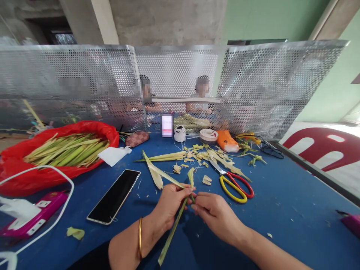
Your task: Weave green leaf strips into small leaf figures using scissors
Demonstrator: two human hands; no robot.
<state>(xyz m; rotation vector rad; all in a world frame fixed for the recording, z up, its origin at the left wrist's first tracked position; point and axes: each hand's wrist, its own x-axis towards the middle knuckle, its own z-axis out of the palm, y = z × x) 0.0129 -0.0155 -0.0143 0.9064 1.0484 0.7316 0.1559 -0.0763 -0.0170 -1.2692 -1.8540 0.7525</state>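
Both hands meet at the middle of the blue table point(281, 195). My left hand point(168, 204), with a gold bangle on its wrist, pinches a long green leaf strip point(174, 228) that runs down towards me. My right hand point(215, 213) pinches the same strip just to the right, fingertips touching those of the left. The strip's upper end point(191, 176) sticks up between the hands. Scissors point(233, 183) with red and yellow handles lie just beyond my right hand.
A red bag of green leaves point(64, 150) sits far left. A black phone point(114, 197) lies left of my hands, a pink device with a white cable point(36, 217) at the left edge. Leaf scraps point(197, 153), thread and tape rolls lie farther back. People sit behind a perforated metal screen point(174, 71).
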